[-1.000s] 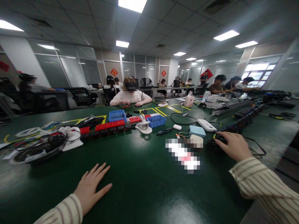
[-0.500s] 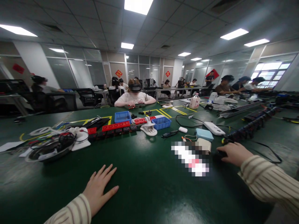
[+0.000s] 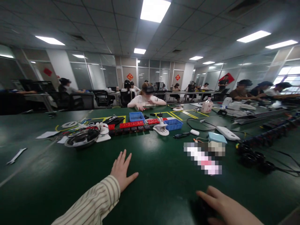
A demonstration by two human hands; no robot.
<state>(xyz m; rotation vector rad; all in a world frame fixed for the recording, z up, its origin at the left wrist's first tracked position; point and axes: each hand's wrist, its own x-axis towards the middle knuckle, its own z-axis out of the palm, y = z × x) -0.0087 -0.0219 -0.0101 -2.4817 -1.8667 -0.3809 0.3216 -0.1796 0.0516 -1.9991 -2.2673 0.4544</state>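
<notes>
My left hand lies flat on the green table, fingers spread, holding nothing. My right hand is low at the near right edge, its fingers curved over a small black object that is blurred and mostly hidden under the hand. Both sleeves are striped. A string of black round parts on cables lies to the right, beyond the right hand.
Across the table stand red power strips, two blue bins, a white clamp, a round tray of cables, a light blue box and a white device. A wrench lies far left. A person sits opposite.
My right hand has drawn back from the black round parts toward the near edge, with a black object under it. The view has turned left; my left hand stays flat.
</notes>
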